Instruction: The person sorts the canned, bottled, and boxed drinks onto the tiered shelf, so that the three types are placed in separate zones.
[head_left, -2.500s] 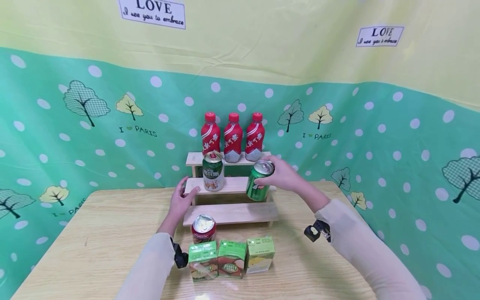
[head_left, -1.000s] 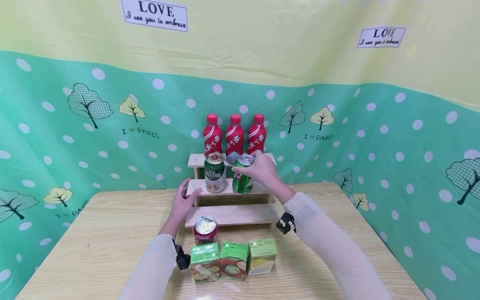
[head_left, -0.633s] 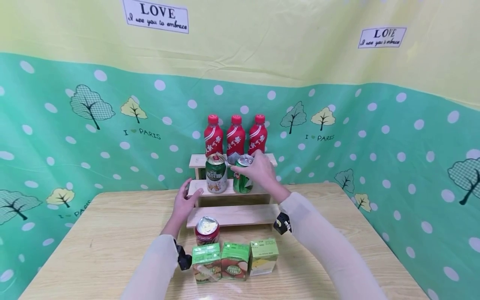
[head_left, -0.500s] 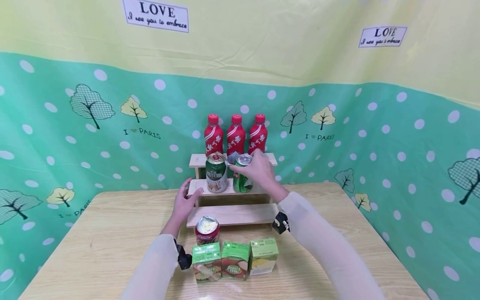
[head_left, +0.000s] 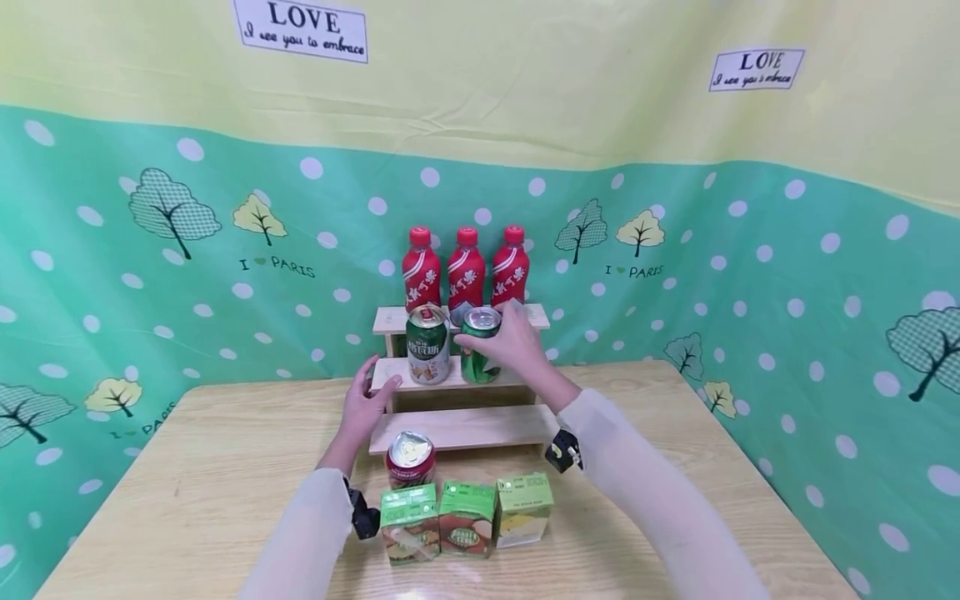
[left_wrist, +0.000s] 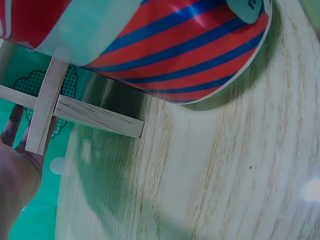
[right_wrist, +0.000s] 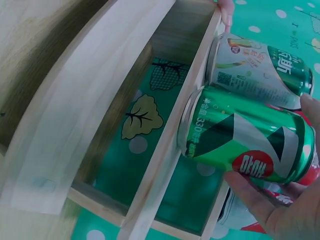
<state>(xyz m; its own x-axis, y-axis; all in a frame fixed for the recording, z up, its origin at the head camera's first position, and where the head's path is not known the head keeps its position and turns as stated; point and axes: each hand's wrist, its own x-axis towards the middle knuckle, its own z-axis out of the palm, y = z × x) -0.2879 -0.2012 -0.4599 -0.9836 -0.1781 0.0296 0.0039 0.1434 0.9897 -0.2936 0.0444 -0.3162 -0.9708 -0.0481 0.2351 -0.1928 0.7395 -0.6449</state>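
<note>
My right hand [head_left: 520,343] holds a green soda can [head_left: 476,365], thumb on one side and fingers on the other. That can stands upright on the middle board of a wooden step rack [head_left: 465,429]. Beside it, to the left, stands a green-and-white drink can [head_left: 427,354]; in the right wrist view the soda can [right_wrist: 220,130] sits very close to it. At the rack's left end my left hand [head_left: 366,404] grips the middle board, thumb on top. In the left wrist view, fingers [left_wrist: 14,122] show behind a wooden post.
Three red bottles [head_left: 466,279] line the top board. In front of the rack stand a dark red can [head_left: 411,461] and three juice boxes [head_left: 467,523] in a row on the wooden table [head_left: 225,467]. A patterned green curtain [head_left: 300,208] hangs behind.
From the rack's right side, my right hand has carried the soda can left and back onto the middle board beside the other can. My left hand has stayed at the rack's end.
</note>
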